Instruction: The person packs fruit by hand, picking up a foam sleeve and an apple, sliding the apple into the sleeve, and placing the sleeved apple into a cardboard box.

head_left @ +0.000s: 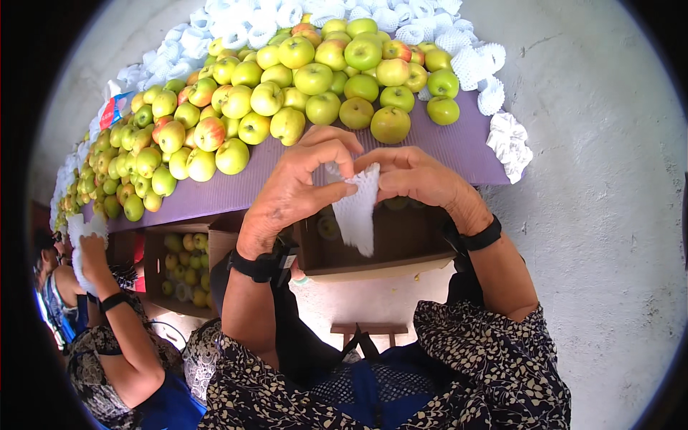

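Observation:
A white foam fruit net (357,219) hangs flat and narrow between my two hands, its lower end over a cardboard box. My left hand (304,179) pinches the net's upper edge between thumb and fingers. On the other side of that edge, the thumb and fingertips of my right hand (419,178) grip it too. No apple shows inside the net. Just beyond my fingers lies a big pile of green and red-blushed apples (313,79) on a purple ridged tabletop (459,147).
More white foam nets (473,68) are heaped along the table's far edge. A crumpled white cloth (509,145) lies at its right corner. Below stand an open cardboard box (373,269) and, to the left, an apple-filled box (154,276). A co-worker's hand (92,251) holds foam nets at far left.

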`<state>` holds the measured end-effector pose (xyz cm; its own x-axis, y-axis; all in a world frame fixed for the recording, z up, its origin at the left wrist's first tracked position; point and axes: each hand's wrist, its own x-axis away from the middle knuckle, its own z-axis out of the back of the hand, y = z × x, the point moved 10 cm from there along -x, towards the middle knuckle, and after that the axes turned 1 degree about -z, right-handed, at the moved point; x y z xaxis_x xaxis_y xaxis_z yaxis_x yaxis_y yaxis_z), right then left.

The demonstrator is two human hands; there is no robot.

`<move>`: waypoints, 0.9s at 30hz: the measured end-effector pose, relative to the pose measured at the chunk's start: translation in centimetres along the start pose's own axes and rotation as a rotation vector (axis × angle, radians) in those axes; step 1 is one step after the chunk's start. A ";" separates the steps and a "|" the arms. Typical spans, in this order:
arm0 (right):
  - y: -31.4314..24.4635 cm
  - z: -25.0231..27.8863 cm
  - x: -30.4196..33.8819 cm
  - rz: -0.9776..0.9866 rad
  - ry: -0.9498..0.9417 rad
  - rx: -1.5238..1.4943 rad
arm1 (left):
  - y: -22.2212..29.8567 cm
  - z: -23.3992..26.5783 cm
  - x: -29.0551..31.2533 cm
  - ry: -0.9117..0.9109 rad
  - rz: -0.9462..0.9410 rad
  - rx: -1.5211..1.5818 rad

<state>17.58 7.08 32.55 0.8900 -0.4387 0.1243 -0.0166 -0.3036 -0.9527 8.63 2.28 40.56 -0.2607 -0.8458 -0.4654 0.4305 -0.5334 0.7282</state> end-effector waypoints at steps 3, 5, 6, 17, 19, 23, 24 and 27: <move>0.1 -0.9 0.1 0.013 -0.102 0.190 | -0.3 -0.4 0.4 -0.018 0.032 0.201; 0.3 -1.5 0.4 -0.120 -0.087 0.305 | -1.3 -0.9 0.8 -0.027 0.107 0.334; 0.0 -1.4 0.4 -0.121 -0.083 0.307 | -2.1 -1.1 0.9 -0.014 0.172 0.414; -5.3 10.1 2.0 0.159 0.861 0.954 | -7.5 0.2 1.3 0.354 0.355 0.770; -4.8 9.9 1.2 0.111 0.854 1.035 | -8.8 0.6 1.3 0.417 0.349 0.804; -4.4 9.3 0.3 0.078 0.883 1.375 | -10.2 1.1 1.9 0.588 0.378 0.924; -4.3 9.1 0.0 0.034 0.872 1.394 | -10.4 0.9 2.0 0.628 0.394 0.972; -3.8 9.3 -0.3 0.089 0.873 1.416 | -11.3 0.7 2.0 0.650 0.409 0.992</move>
<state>21.63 16.20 33.61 0.3956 -0.8687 -0.2980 0.7830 0.4886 -0.3849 2.68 6.67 31.72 0.3336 -0.9400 -0.0722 -0.5296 -0.2502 0.8105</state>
